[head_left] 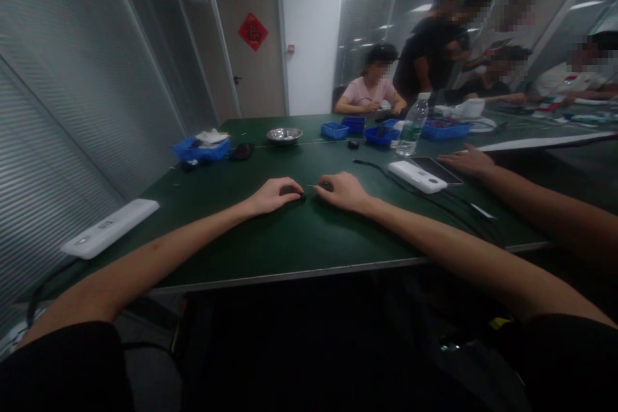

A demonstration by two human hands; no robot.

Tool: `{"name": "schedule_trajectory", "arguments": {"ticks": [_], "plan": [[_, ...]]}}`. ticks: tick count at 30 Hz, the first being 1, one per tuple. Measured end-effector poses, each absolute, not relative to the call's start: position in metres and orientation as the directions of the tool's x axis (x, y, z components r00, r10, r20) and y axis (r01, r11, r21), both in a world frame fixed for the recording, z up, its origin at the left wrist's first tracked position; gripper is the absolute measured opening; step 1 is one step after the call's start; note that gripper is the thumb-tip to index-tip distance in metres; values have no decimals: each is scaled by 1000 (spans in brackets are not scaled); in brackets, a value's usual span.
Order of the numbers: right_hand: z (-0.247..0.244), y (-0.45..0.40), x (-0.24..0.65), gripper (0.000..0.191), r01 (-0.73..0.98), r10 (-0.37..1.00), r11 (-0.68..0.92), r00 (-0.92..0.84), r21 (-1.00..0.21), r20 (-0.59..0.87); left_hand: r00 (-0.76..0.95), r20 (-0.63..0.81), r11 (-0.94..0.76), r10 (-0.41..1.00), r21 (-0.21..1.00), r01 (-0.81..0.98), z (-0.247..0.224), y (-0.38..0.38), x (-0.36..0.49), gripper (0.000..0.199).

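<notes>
Above the green table (226,251), near the middle of the head view, my left hand (270,197) curls its fingers and thumb around a small black rounded piece (291,190). Just to the right, my right hand (345,193) is closed on another small dark piece (326,186). The two hands face each other with a narrow gap between them. A thin pale sliver (309,186) shows in that gap by my right fingertips; I cannot tell what it is. My fingers hide much of both dark pieces.
A metal bowl (284,136), a blue tray (201,149) and a dark pouch-like item (242,152) lie beyond my hands. White power banks (111,228) (417,176) flank me. A water bottle (414,125) stands at right, near another person's arm (541,190). Several people sit or stand behind.
</notes>
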State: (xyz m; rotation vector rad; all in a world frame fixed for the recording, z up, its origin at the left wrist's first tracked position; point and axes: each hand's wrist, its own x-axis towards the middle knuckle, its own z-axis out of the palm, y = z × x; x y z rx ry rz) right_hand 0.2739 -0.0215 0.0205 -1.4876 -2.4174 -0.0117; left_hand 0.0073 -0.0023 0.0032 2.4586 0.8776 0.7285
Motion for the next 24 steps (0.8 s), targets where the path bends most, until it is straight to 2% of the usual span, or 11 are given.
{"name": "schedule_trajectory", "arguments": {"ticks": [6, 10, 14, 17, 20, 24], "plan": [[20, -21, 275, 45, 869, 863, 475, -430, -140, 263, 676, 306, -684, 671, 607, 405, 1, 10, -2, 31], [21, -21, 275, 46, 855, 855, 495, -448, -156, 261, 589, 272, -600, 761, 642, 478, 2, 38, -36, 36], [22, -21, 276, 46, 846, 850, 507, -460, -163, 256, 355, 210, -398, 911, 675, 621, 7, 67, -94, 34], [22, -21, 276, 46, 844, 848, 511, -464, -163, 256, 136, 217, -250, 967, 687, 682, 12, 77, -138, 31], [22, -22, 275, 46, 841, 848, 514, -467, -168, 251, -66, 233, -118, 970, 693, 711, 14, 79, -175, 28], [23, -23, 276, 47, 844, 851, 509, -465, -168, 244, -184, 274, -47, 944, 665, 746, 12, 83, -210, 25]]}}
